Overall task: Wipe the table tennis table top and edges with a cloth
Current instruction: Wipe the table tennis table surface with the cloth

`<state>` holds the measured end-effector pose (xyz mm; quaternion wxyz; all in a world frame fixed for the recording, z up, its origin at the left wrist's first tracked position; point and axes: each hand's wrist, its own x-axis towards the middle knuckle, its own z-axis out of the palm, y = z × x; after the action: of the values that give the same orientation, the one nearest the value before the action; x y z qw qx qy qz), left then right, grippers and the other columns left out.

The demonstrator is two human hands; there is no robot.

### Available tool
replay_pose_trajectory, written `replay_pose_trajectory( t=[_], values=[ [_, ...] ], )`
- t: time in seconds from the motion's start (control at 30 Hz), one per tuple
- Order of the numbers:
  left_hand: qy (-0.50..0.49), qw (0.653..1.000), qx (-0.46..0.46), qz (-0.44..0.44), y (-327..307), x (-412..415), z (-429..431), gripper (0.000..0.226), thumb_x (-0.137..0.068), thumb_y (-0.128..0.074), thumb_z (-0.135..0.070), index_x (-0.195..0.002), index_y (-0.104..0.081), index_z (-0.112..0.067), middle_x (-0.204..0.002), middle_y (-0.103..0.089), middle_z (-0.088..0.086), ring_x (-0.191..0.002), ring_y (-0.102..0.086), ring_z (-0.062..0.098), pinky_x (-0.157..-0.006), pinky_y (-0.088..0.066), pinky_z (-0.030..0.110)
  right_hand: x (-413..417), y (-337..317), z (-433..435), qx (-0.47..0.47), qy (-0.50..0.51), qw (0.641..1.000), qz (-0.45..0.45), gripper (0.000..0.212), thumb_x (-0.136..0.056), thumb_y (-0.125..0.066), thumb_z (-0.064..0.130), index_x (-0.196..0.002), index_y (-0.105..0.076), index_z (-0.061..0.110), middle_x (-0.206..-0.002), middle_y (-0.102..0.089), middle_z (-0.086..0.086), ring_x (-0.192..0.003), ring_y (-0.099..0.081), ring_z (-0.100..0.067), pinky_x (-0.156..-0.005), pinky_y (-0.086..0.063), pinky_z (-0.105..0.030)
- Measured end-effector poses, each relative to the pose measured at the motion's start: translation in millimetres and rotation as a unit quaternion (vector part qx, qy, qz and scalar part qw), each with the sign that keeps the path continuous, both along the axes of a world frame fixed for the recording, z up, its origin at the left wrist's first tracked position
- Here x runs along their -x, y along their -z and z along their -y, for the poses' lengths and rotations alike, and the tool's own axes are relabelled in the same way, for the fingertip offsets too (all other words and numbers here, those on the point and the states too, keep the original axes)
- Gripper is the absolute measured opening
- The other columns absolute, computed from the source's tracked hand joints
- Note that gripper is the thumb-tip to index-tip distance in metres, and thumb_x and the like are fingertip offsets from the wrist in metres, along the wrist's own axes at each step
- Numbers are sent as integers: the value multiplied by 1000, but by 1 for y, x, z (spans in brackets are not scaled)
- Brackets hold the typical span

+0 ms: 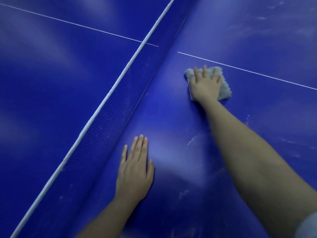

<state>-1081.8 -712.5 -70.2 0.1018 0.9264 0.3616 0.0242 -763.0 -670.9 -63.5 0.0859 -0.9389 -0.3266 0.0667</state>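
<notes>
A small pale grey cloth [225,91] is shown lying flat on the blue table tennis table [257,40], on the half to the right of the net [120,103]. The cloth is bunched into a rough rectangular pad. Its surface appears soft and fluffy, and a wavy, scalloped edge is seen along its right side. The cloth is located just below the thin white centre line [248,71] and near the net, but touches neither.

The cloth is pressed onto the surface by the right hand [205,85], which is laid palm down with the fingers spread wide and nearly straight. Most of the cloth is covered by this hand; only its upper left corner and right side are exposed.

The left hand [135,170] is laid flat on the bare table surface, palm down, fingers extended and held close together. It holds nothing and is positioned just beside the base of the net.

The net is topped by a white band [109,93]. Faint whitish smears [192,141] are visible on the surface between the two forearms.
</notes>
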Motion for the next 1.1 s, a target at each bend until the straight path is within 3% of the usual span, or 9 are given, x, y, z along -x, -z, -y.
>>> replay_pose_trajectory(
  t=[0.23,0.37,0.5,0.67,0.8,0.87,0.97,1.03,1.1],
  values=[
    [1,1000,0,-13,0,-1,-3,59,-87,-30,-28,-139,-40,-2,-146,-39,9,-137,-26,21,-110,-17,39,154,10,-50,-30,-321,946,24,46,-101,-27,35,-142,-39,18,-154,-28,-5,-143,-12,-35,-113,-8,-51],
    [6,1000,0,-16,-1,-1,-3,60,-87,-29,-29,-139,-40,-2,-146,-38,8,-137,-27,21,-110,-16,38,97,6,-41,-12,-356,933,53,50,-100,-27,43,-147,-29,26,-156,-23,1,-145,-10,-27,-114,-6,-45],
    [3,1000,6,-3,0,0,-2,59,-90,-26,-31,-142,-35,-3,-148,-26,2,-139,-25,19,-112,-13,37,-29,8,11,36,-202,972,115,50,-98,-29,30,-147,-23,22,-155,-23,-6,-144,-14,-30,-114,-7,-55],
    [4,1000,10,0,1,1,-2,61,-90,-23,-33,-142,-33,-4,-150,-29,6,-140,-22,17,-115,-10,37,-96,-2,110,43,113,993,-8,51,-100,-21,42,-150,-18,33,-160,-8,1,-143,1,-44,-114,0,-58],
    [5,1000,7,-4,3,1,-1,63,-89,-22,-34,-143,-34,-3,-150,-32,9,-140,-21,16,-115,-13,40,34,5,140,30,-128,990,59,48,-97,-33,34,-144,-38,22,-151,-33,-12,-136,-21,-52,-107,-21,-63],
    [4,1000,5,-9,2,0,0,64,-89,-20,-34,-142,-34,-3,-150,-32,10,-140,-23,19,-114,-16,43,136,11,166,10,-323,943,74,51,-87,-36,39,-134,-51,27,-141,-49,-6,-130,-37,-50,-101,-29,-65],
    [3,1000,3,-18,0,0,2,66,-88,-16,-36,-144,-31,-4,-151,-29,9,-141,-21,19,-114,-15,43,218,7,202,35,-519,854,-22,56,-84,-33,45,-139,-40,37,-147,-39,5,-137,-26,-43,-109,-16,-60],
    [1,1000,4,-20,0,-1,2,67,-88,-15,-37,-144,-29,-4,-152,-27,9,-141,-19,18,-115,-14,43,192,4,200,29,-541,840,-28,52,-86,-37,45,-136,-46,36,-144,-45,4,-135,-34,-41,-107,-24,-57],
    [1,1000,8,-19,1,-2,1,67,-88,-14,-37,-145,-28,-4,-153,-26,8,-142,-16,16,-115,-13,42,128,4,185,-31,-439,898,16,45,-86,-52,39,-127,-59,23,-135,-54,-10,-127,-43,-46,-104,-29,-60]
  ],
)
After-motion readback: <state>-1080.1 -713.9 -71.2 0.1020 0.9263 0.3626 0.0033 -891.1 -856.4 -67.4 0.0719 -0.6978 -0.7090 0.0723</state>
